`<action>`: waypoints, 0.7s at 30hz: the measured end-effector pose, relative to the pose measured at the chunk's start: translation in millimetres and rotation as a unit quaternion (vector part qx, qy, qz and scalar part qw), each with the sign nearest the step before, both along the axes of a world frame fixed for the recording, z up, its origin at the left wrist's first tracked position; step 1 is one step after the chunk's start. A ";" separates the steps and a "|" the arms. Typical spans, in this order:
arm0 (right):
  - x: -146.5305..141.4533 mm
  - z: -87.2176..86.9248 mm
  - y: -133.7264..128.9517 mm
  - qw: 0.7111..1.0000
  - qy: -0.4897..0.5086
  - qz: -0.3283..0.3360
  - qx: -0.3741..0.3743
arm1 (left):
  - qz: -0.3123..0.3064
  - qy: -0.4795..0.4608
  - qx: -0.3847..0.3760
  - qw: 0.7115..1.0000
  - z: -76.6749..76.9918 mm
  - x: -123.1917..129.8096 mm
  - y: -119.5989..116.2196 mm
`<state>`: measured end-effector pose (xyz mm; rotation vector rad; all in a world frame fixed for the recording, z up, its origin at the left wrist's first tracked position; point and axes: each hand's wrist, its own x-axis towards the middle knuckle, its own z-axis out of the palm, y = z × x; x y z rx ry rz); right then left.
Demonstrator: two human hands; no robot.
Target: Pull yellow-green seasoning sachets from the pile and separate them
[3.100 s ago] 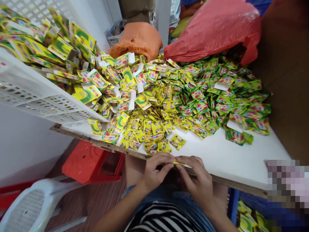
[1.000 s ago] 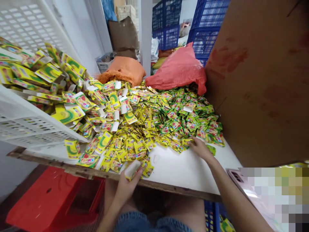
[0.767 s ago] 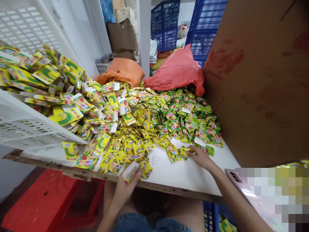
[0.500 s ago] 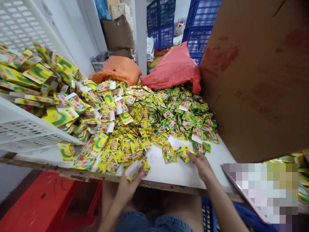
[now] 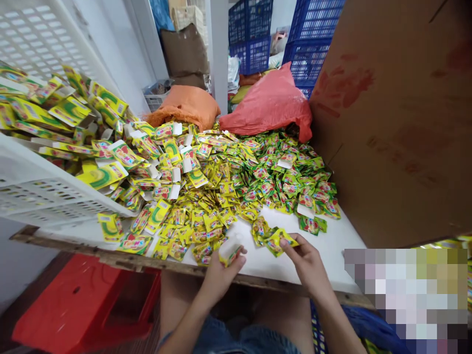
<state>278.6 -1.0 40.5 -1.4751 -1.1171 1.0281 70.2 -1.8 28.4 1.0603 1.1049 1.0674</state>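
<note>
The white worktop (image 5: 320, 255) has a rough wooden front edge. At six o'clock, the left hand (image 5: 220, 278) grips a small yellow carton (image 5: 229, 250), its white flap up, above that edge. The right hand (image 5: 308, 260), at five o'clock, pinches a yellow sachet (image 5: 278, 242) between its fingers. Yellow sachets (image 5: 212, 221) cover the centre; green sachets (image 5: 291, 184) lie toward one o'clock. A white crate (image 5: 59, 191) of cartons leans at nine o'clock. An orange sack (image 5: 190, 105) and a red bag (image 5: 271, 105) rest at twelve; a cardboard box (image 5: 398, 128) stands at three. A red stool (image 5: 77, 300) occupies the floor at seven.
</note>
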 end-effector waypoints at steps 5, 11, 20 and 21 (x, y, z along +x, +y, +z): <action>-40.4 15.8 -9.6 0.973 0.231 0.028 -0.004 | 0.062 -0.108 -0.040 0.991 2.2 29.4 8.4; -84.0 4.0 -15.1 0.918 0.379 -0.112 -0.042 | 0.183 -0.121 -0.040 0.975 -0.3 44.9 -2.5; -82.7 7.1 -5.8 0.938 0.319 -0.132 0.008 | -0.022 -0.118 -0.103 0.987 -0.7 18.1 4.0; -79.4 9.4 -4.5 0.950 0.294 -0.103 0.020 | -0.056 -0.116 -0.114 0.985 1.3 14.8 5.2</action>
